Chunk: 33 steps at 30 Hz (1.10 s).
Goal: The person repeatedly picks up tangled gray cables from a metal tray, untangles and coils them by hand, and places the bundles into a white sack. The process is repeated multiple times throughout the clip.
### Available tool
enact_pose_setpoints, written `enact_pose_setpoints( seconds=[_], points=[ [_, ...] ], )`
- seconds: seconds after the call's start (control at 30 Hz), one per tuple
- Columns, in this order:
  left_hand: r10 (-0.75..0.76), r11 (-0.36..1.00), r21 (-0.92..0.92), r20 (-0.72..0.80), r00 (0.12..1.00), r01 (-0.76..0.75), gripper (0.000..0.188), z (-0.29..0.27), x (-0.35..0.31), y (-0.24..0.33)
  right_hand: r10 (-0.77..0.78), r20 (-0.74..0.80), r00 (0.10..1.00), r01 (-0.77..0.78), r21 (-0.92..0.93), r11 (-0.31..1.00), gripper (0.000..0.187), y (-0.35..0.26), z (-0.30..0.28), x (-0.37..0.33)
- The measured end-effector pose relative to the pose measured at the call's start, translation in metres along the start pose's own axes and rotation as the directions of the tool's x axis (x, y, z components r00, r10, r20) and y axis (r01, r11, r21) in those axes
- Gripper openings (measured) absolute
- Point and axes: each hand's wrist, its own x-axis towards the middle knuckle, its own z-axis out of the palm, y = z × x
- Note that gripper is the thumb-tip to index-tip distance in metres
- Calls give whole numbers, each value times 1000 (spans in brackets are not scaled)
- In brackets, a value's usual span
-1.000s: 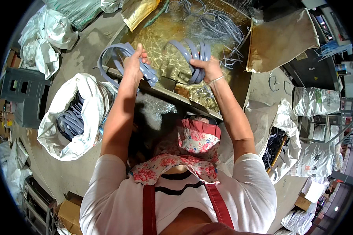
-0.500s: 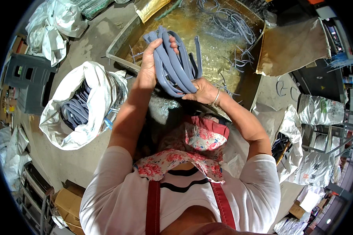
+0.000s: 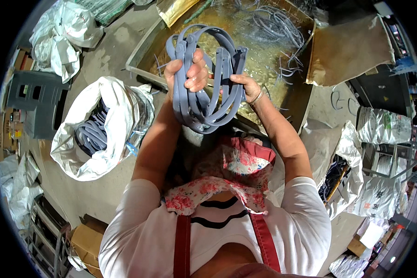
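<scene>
Above the near edge of a water-filled trough (image 3: 148, 76) I hold up a looped bundle of grey, flexible plastic strips (image 3: 213, 118). My left hand (image 3: 190, 76) is closed round the left side of the bundle, its fingers curled over the strips near their blunt ends. At the right side my right hand (image 3: 246, 87) grips the strips, thumb in front; its other fingers are mostly hidden behind them. Wet highlights show on the lower curve of the loops. More grey loops (image 3: 91, 134) lie inside an open white sack (image 3: 72, 169) to my left.
Thin grey scraps (image 3: 278, 28) lie in the trough's far right part. A brown board (image 3: 350, 53) leans at its right edge. A grey plastic stool (image 3: 34, 92) stands at left. Another white sack (image 3: 352, 178) with dark strips is on my right; a cardboard box (image 3: 85, 241) sits lower left.
The bundle has turned from a slanted, side-on position to upright, its loops now spread toward me. My right hand has moved up and slightly right along it, from its lower end.
</scene>
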Motion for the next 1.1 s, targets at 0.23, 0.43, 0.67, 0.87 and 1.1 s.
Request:
enact_pose_setpoints(
  seconds=[0.23,0.43,0.67,0.87,1.1],
  points=[
    [-11,1000,11,10,1000,11,34,10,-3,-5,32,37,999,-34,51,998,47,-3,23,1],
    [-29,999,25,20,999,29,36,15,-2,7,4,-51,999,-9,-87,996,25,2,15,11],
    [247,792,597,-502,829,125,54,48,-19,33,-277,-271,922,106,-512,853,15,-16,38,-1],
    [664,-21,876,-349,662,482,54,102,-15,20,-732,-117,671,346,-824,449,20,-43,103,-32],
    [964,-216,712,46,263,668,27,209,-99,88,-390,316,865,434,-861,265,74,-19,238,17]
  ],
)
